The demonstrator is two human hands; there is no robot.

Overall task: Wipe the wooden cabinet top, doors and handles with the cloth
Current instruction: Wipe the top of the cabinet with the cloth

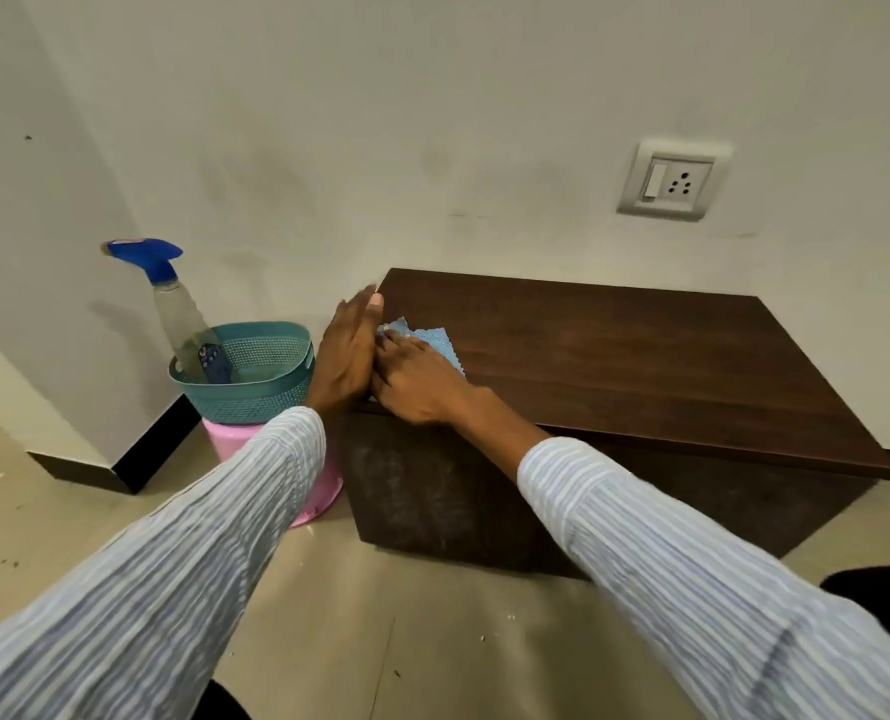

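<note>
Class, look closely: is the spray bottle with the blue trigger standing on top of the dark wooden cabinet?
No, the spray bottle with the blue trigger stands tilted inside the teal plastic basket, left of the dark wooden cabinet.

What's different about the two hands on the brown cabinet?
The right hand lies flat on the light blue cloth, pressing it onto the dark brown wooden cabinet top; the left hand stands on edge at the cabinet's left side, open, holding nothing. Both wear striped sleeves.

Two long sleeves [162, 579], pale blue with white stripes, crinkled fabric
</note>
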